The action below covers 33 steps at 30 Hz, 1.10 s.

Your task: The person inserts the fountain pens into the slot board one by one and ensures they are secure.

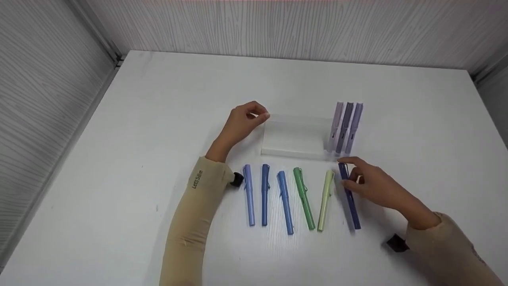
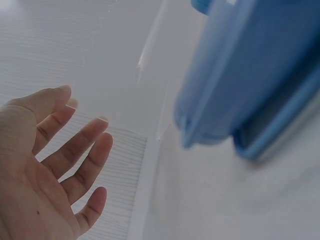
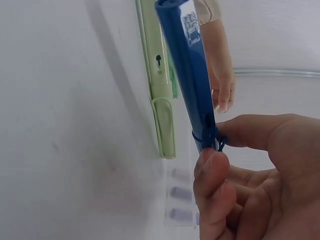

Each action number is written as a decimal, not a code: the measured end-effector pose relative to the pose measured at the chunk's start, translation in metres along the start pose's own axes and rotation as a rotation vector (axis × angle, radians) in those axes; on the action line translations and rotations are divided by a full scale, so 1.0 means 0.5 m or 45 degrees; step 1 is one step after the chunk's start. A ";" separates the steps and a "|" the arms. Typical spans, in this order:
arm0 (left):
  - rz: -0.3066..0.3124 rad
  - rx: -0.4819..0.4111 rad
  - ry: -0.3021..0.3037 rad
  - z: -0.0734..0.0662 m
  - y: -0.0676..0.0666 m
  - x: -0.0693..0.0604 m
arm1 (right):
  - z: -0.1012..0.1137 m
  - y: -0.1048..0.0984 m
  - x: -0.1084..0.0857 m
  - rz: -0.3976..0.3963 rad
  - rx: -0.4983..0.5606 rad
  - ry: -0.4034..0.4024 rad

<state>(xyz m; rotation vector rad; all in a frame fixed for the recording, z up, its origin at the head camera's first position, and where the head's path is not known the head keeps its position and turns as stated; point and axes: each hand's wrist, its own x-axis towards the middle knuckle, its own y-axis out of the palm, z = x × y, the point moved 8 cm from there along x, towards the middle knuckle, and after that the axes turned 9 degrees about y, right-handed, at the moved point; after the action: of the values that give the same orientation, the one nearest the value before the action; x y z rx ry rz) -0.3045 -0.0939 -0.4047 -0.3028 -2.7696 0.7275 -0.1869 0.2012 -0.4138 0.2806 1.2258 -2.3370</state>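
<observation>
My right hand (image 1: 369,182) pinches a dark blue pen (image 1: 351,206) between thumb and fingers near its clip end. The right wrist view shows this pen (image 3: 187,70) tilted and held off the table. My left hand (image 1: 243,123) has thumb and forefinger together at the far left corner of a clear pen stand (image 1: 293,152), pinching its edge. Three purple pens (image 1: 344,129) stand side by side in the stand's right end. In the left wrist view the left hand (image 2: 62,175) appears with its other fingers loosely bent.
Before the stand several pens lie in a row: lavender (image 1: 249,194), blue (image 1: 265,194), lighter blue (image 1: 285,202), green (image 1: 304,198) and pale yellow-green (image 1: 326,200). A small black block (image 1: 237,179) is at the left cuff, another black block (image 1: 397,243) at the right. Grooved panels (image 1: 278,28) border the white table.
</observation>
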 end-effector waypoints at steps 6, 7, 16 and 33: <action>0.007 0.001 0.008 -0.002 -0.001 0.001 | 0.017 -0.021 -0.005 -0.065 0.075 -0.046; 0.007 -0.001 0.008 -0.002 -0.001 0.001 | 0.020 -0.024 -0.006 -0.080 0.076 -0.049; 0.000 0.013 0.004 -0.003 -0.001 0.002 | 0.038 -0.056 -0.006 -0.242 0.150 -0.058; -0.011 0.002 -0.017 0.013 -0.012 -0.009 | 0.119 -0.120 0.001 -0.649 0.169 -0.225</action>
<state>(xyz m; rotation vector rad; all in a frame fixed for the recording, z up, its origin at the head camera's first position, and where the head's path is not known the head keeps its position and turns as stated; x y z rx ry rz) -0.3029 -0.1031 -0.4082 -0.2863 -2.7812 0.7323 -0.2154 0.1815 -0.3368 -0.2218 1.1568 -2.8051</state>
